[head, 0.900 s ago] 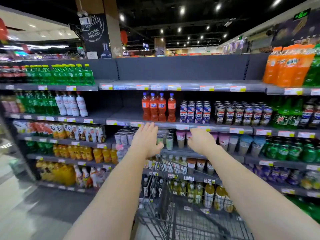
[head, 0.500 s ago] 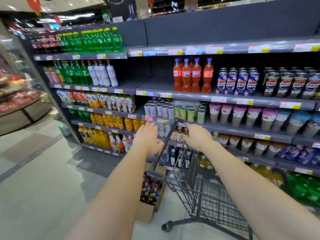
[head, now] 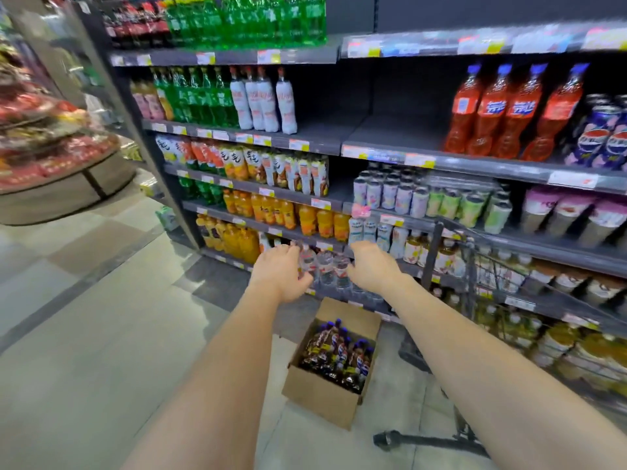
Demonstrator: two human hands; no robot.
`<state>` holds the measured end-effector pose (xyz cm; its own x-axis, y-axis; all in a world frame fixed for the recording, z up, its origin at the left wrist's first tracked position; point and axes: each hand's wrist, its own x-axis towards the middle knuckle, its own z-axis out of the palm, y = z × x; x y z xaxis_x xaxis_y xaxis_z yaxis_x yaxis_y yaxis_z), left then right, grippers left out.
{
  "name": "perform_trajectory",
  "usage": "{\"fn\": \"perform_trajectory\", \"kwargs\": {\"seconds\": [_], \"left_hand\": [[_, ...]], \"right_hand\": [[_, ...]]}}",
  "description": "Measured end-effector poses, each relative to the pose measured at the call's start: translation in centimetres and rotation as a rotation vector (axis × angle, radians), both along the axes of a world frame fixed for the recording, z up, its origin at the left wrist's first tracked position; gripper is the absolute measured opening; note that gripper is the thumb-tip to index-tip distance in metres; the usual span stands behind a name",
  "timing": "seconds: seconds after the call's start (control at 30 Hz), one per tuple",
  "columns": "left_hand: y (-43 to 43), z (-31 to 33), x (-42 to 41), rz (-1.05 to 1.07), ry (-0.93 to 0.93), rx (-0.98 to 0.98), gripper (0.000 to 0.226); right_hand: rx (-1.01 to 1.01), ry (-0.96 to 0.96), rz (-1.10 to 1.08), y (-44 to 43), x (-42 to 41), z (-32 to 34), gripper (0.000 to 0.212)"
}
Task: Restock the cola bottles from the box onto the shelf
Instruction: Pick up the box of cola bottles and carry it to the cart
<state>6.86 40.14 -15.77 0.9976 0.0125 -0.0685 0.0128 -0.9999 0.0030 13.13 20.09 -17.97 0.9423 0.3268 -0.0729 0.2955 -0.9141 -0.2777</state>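
Hands: two. The left hand [head: 280, 273] and right hand [head: 373, 266] are both stretched forward with palms down and fingers loosely bent. They hold nothing and are apart from each other.
Cardboard box: one [head: 322, 398]. It stands on the floor [head: 84, 334] at the foot of the shelf with its top open, below the hands in the view.
Cola bottles: a tight cluster [head: 339, 354] standing upright inside the box, dark with blue caps. They are too blurred for a firm count.
Shelf: one dark grey unit [head: 390, 137] with several tiers and price tags along the edges.
Orange soda bottles: four [head: 509, 110] in a row on the second visible tier, to the right.
White-wrapped bottles: four [head: 264, 100] on the same tier, to the left, beside green bottles [head: 200, 96].
Cola cans: a group [head: 604, 140] just right of the orange soda, cut off by the frame edge.
Shopping cart: one wire cart [head: 481, 266] just right of the box. It stands in front of the lower right tiers, and the right forearm crosses it.
Round display stand: one [head: 51, 184], far left across the aisle and blurred.
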Motion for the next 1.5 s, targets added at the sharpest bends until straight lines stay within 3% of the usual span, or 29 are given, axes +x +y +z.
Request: {"fn": "perform_trajectory", "kwargs": {"seconds": [0.23, 0.37, 0.5, 0.63, 0.77, 1.13, 1.33, 1.5], "left_hand": [[10.1, -4.6, 5.0, 0.055, 0.038, -0.028, 0.064], [14.2, -8.6, 8.4, 0.072, 0.115, -0.050, 0.067], [17.3, -12.8, 13.0, 0.089, 0.209, -0.041, 0.074], [19.7, -17.4, 18.5, 0.096, 0.278, -0.042, 0.069], [20.4, -22.1, 23.3, 0.096, 0.369, -0.077, 0.071], [19.9, -38.5, 29.6, -0.032, 0.538, -0.159, 0.060], [19.9, -50.2, 33.1, -0.039, 0.491, -0.201, 0.058], [18.7, -61.9, 34.2, 0.025, 0.597, -0.252, 0.064]], "right_hand": [[0.030, 0.072, 0.008, 9.4, 4.9, -5.0, 0.039], [0.059, 0.170, -0.001, 12.9, 8.3, -9.0, 0.049], [0.027, 0.272, -0.039, 15.1, 12.6, -13.8, 0.043], [0.030, 0.365, -0.107, 16.5, 17.4, -18.9, 0.052], [0.036, 0.494, -0.175, 17.4, 20.4, -23.7, 0.040], [0.041, 0.711, -0.595, 14.9, 20.8, -37.9, 0.033], [0.103, 0.692, -0.870, 11.8, 21.8, -48.0, 0.031], [0.136, 0.654, -0.984, 9.6, 21.1, -59.5, 0.030]]}}
